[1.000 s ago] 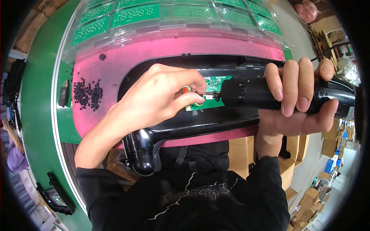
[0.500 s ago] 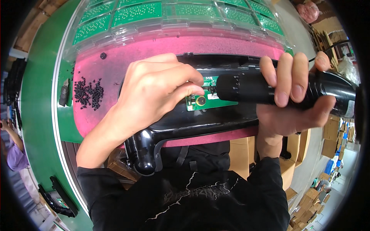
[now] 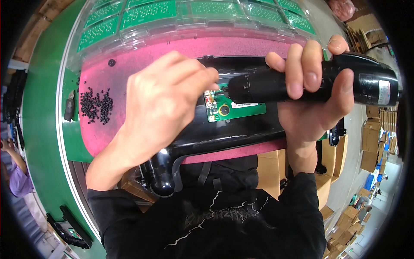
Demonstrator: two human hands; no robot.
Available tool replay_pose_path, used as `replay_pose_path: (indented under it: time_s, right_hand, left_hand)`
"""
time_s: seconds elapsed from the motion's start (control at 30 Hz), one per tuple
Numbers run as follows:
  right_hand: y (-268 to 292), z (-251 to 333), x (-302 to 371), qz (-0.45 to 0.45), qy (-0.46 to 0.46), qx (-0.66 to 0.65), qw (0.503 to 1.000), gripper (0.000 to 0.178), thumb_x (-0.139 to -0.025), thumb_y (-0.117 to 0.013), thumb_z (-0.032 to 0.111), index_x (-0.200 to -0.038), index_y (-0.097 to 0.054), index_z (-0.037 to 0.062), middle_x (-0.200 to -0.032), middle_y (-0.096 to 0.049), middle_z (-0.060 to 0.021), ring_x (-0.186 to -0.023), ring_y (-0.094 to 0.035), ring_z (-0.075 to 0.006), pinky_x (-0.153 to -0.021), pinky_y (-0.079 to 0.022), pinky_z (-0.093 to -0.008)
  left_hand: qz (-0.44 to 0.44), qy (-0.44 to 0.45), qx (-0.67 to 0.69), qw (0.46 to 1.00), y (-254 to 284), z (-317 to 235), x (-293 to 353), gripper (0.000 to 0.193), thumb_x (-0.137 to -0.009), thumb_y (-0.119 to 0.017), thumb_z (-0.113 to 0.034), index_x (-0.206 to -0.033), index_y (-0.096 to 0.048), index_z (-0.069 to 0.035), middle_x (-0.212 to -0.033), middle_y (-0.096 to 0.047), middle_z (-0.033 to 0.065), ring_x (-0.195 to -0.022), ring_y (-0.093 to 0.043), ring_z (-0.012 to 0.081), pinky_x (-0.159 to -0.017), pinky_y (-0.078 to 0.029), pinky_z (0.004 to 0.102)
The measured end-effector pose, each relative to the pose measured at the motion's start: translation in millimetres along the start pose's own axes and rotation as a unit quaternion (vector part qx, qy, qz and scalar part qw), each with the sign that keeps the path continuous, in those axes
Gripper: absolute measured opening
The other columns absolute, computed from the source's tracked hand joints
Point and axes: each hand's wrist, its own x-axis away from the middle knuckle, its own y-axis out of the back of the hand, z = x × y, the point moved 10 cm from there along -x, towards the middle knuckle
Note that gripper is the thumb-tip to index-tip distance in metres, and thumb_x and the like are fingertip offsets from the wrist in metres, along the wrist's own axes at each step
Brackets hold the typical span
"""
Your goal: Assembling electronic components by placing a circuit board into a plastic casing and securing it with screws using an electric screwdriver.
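My right hand (image 3: 312,93) is wrapped round a black electric screwdriver (image 3: 258,88), held nearly level with its nose pointing left. The nose hangs over a small green circuit board (image 3: 246,112) with a round component. That board lies in a long black plastic housing (image 3: 241,130), which has a curved arm at its lower left. My left hand (image 3: 166,95) is closed, thumb and fingertips together beside the screwdriver's tip, at the board's upper left corner. Whatever those fingertips pinch, if anything, is hidden.
Under the housing is a pink mat (image 3: 129,54) on a green table (image 3: 39,121). Small black screws (image 3: 97,105) lie heaped on its left. Behind it stands a clear plastic tray (image 3: 181,23) of green boards. Another black housing (image 3: 69,226) sits lower left. Cardboard boxes (image 3: 269,172) are near my lap.
The screwdriver and my right hand have shifted left, with the tool's rear end swinging into fuller view. My left hand has drawn slightly up and left, uncovering more of the board's left side.
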Motion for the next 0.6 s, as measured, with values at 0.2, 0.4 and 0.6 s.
replay_pose_path:
  time_s: [0.2,0.4,0.6]
  right_hand:
    - [-8.4,-6.0,4.1,0.033,0.004,0.142,0.989,0.033,-0.096,-0.057,0.034,-0.119,-0.047,0.0115,-0.074,-0.046,-0.0003,-0.06,-0.047,-0.0127,-0.09,-0.053,-0.0431]
    - [-14.5,-12.8,4.4,0.049,-0.001,0.17,0.984,0.04,-0.095,-0.06,0.038,-0.122,-0.046,0.0116,-0.077,-0.048,-0.0008,-0.065,-0.05,-0.0133,-0.09,-0.052,-0.0399]
    - [-43.0,-18.9,-2.9,0.085,-0.036,0.207,0.974,0.073,-0.092,-0.062,0.053,-0.142,-0.033,0.0088,-0.096,-0.051,-0.007,-0.084,-0.055,-0.02,-0.089,-0.047,-0.0429]
  left_hand:
    - [0.0,0.06,0.056,0.997,-0.1,13.8,2.9,0.013,-0.078,-0.07,0.006,-0.09,-0.068,0.0,-0.072,-0.062,0.0096,-0.064,-0.063,0.0243,-0.057,-0.048,0.0333]
    - [0.033,0.11,0.043,0.992,-5.6,24.7,8.6,0.01,-0.083,-0.069,0.0,-0.094,-0.069,-0.001,-0.077,-0.066,0.0134,-0.068,-0.067,0.0301,-0.059,-0.051,0.0355]
    - [0.071,0.129,0.005,0.989,-8.3,29.1,11.2,0.01,-0.085,-0.07,-0.01,-0.093,-0.069,-0.003,-0.083,-0.069,0.0129,-0.074,-0.067,0.0338,-0.063,-0.053,0.0401]
